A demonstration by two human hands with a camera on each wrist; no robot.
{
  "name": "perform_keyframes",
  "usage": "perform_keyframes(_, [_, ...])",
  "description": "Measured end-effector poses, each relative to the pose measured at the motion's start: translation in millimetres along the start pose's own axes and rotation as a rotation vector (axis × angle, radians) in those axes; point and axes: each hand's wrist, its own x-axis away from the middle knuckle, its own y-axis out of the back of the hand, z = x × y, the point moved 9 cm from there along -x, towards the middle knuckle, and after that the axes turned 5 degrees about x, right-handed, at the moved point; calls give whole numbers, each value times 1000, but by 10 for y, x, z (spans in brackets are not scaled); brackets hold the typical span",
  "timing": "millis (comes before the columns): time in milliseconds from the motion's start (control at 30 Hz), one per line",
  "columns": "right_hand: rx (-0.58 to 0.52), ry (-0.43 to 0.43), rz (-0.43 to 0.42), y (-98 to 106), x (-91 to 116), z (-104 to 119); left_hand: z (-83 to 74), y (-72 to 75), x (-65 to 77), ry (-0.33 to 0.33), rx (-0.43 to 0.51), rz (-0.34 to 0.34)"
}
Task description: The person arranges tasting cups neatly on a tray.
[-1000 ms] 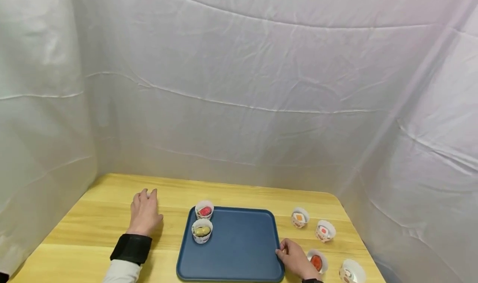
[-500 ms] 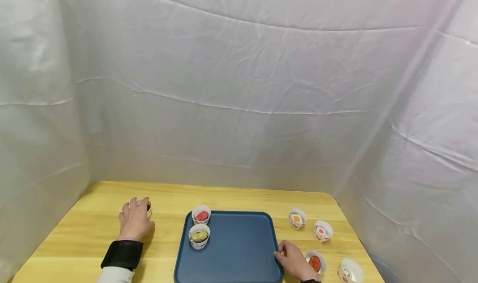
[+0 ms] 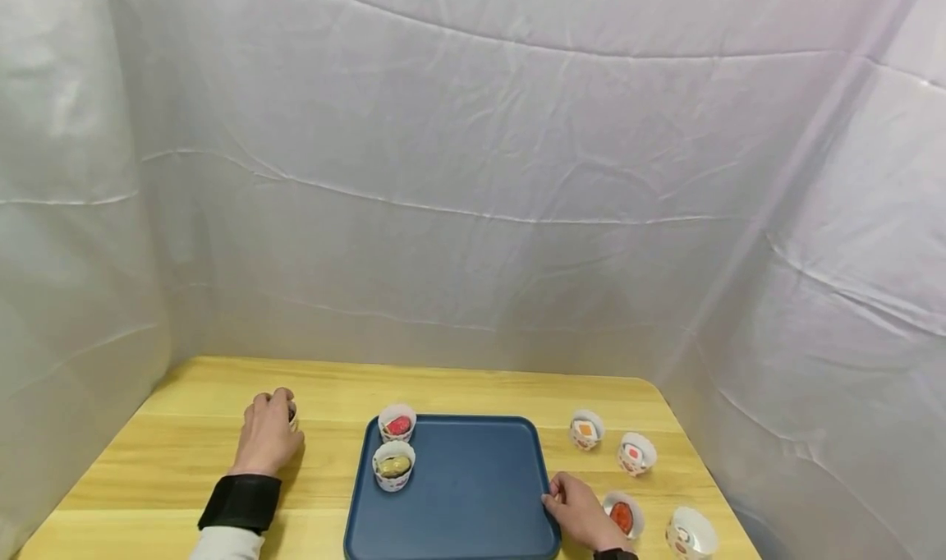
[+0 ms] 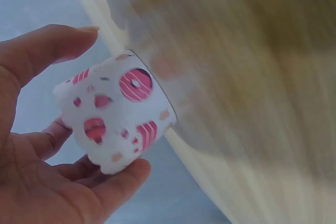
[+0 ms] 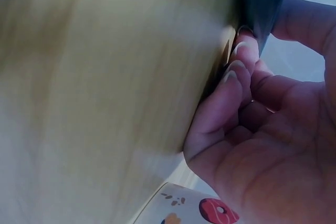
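L hand is around a white paper cup w/ pink donut print, upright on the yellow wood-grain table, left of the dark-blue rectangular tray. Grip approx. half open: thumb clear of cup, fingers curved past its other side; finger contact hard to judge. R hand pinches tray's right edge. Tray's far-left corner: white paper cup w/ red piece, another w/ yellow-green piece just nearer. Right of tray: four more white paper cups.
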Motion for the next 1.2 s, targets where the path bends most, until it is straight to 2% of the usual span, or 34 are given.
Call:
perform_keyframes(333, [-10, 29, 1, 13, 18, 37, -51, 50, 47, -9, -17, -24])
perform_keyframes(600, [-11, 29, -1, 21, 27, 28, -58, 44, 83, 35, -6, 21])
perform_keyframes(867, [-6, 26, 4, 5, 23, 26, -52, 43, 98, 1, -12, -3])
perform_keyframes(1200, [8, 39, -25, 44, 58, 61, -286, 34, 90, -34, -4, -24])
